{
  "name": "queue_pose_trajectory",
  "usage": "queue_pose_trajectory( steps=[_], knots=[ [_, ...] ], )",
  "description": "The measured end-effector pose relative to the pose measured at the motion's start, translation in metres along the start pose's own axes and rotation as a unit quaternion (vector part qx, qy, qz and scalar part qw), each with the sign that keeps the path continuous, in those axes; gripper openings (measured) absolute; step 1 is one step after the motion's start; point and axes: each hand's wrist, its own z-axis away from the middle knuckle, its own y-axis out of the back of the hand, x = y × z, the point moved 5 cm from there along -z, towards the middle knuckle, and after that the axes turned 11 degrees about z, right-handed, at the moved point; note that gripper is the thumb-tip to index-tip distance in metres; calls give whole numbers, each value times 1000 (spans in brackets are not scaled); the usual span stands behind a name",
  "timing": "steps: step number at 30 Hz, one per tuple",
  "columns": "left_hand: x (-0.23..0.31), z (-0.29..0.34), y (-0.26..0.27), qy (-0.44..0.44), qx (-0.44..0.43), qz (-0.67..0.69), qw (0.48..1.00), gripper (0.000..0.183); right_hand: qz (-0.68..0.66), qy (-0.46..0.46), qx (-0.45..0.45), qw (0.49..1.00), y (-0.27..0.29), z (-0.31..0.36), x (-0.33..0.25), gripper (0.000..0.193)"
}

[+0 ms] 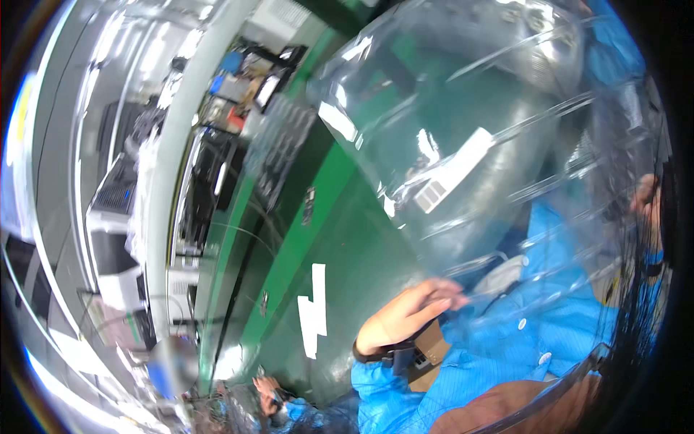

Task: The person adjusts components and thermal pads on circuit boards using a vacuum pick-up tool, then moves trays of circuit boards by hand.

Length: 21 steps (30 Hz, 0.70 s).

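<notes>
A large clear plastic tray [463, 181] with raised ridges and a white label [454, 171] fills the upper right, held up at a slant above the green bench. My left hand [408, 312], with a black wrist strap and a blue sleeve, pinches the tray's lower edge between thumb and fingers. At the far right my right hand [645, 199] has its fingers curled at the tray's other side, partly seen through the plastic and blurred. White paper strips [314, 311] lie on the bench left of my left hand.
Stacked clear compartment trays [280, 145] and small parts [246, 83] stand on the far left. A green bench rail [307, 206] runs between. A brown cardboard piece [431, 351] shows beside my left wrist. Another person's hand [267, 394] reaches in at the bottom left.
</notes>
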Motion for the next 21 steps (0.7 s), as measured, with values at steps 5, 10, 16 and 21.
queue_pose_trajectory(
  steps=[5,10,16,21],
  knots=[
    [-78,107,39,-145,276,220,924,47,-14,51,-223,973,-217,-62,-162,54],
    [-109,107,87,-251,525,238,778,60,25,22,-291,956,-313,-100,-230,39],
    [-49,133,240,-276,533,214,770,71,16,77,-340,937,-452,-184,-283,41],
    [31,194,412,-212,615,127,748,50,30,107,-375,920,-621,-264,-351,48]
  ],
)
